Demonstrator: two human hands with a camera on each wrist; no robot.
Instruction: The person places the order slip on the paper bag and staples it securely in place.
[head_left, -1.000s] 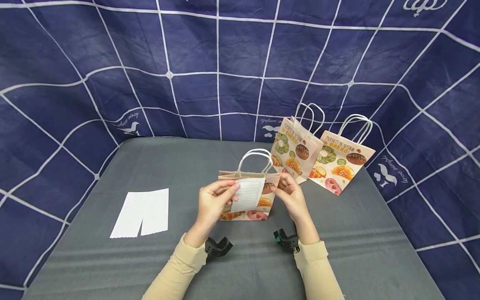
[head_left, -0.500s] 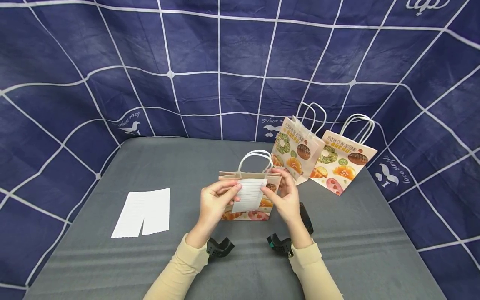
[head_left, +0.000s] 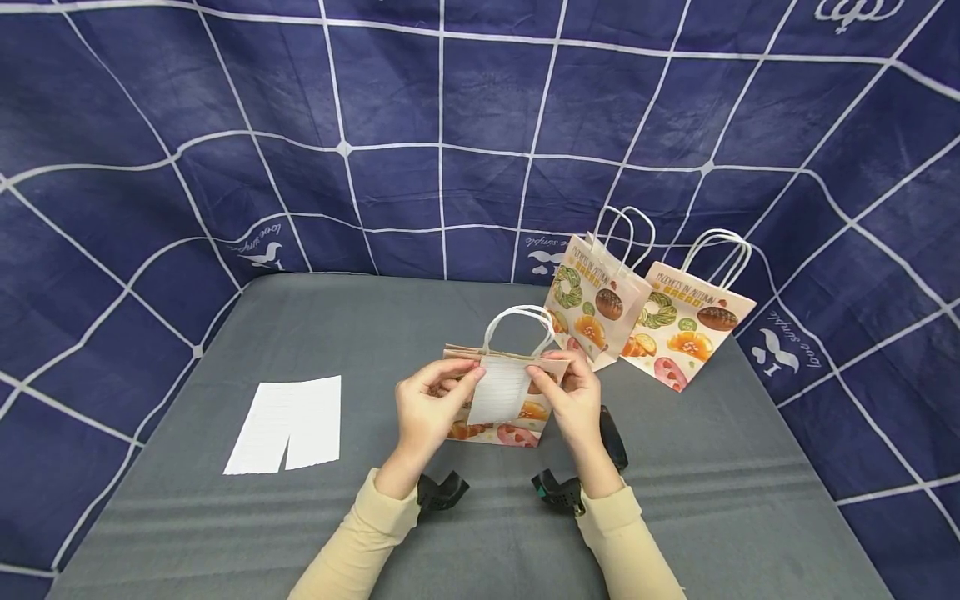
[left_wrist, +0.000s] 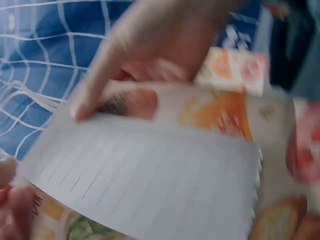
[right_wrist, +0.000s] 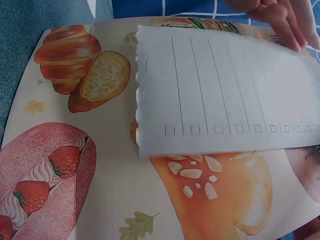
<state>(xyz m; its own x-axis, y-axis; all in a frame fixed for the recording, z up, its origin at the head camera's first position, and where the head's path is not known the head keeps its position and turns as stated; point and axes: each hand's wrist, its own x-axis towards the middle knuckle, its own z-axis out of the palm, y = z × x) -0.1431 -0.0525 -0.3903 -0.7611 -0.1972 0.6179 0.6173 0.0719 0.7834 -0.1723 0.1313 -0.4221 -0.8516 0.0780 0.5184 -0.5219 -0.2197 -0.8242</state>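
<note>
A small lined paper sheet [head_left: 498, 392] lies over the front of a paper bag [head_left: 517, 434] printed with bread pictures and fitted with white twisted handles. My left hand [head_left: 429, 405] pinches the sheet's upper left corner near the bag's rim. On the other side, my right hand [head_left: 573, 402] has its thumb on the sheet's upper right corner and its fingers behind the bag's edge. The sheet's torn lower edge shows in the right wrist view, where the paper [right_wrist: 210, 90] covers part of the printed bread. In the left wrist view the right thumb [left_wrist: 82, 106] presses the paper's edge.
Two matching paper bags, one [head_left: 597, 302] partly behind the held bag and another [head_left: 686, 325] farther right, stand at the back right. White lined paper [head_left: 283, 425] with a slit lies at the left of the grey table [head_left: 360, 325]. A blue grid cloth [head_left: 390, 192] hangs behind.
My right thumb has moved left from the bag onto the sheet's upper right corner. The sheet now hangs straighter, and the bag has shifted slightly right and tilted.
</note>
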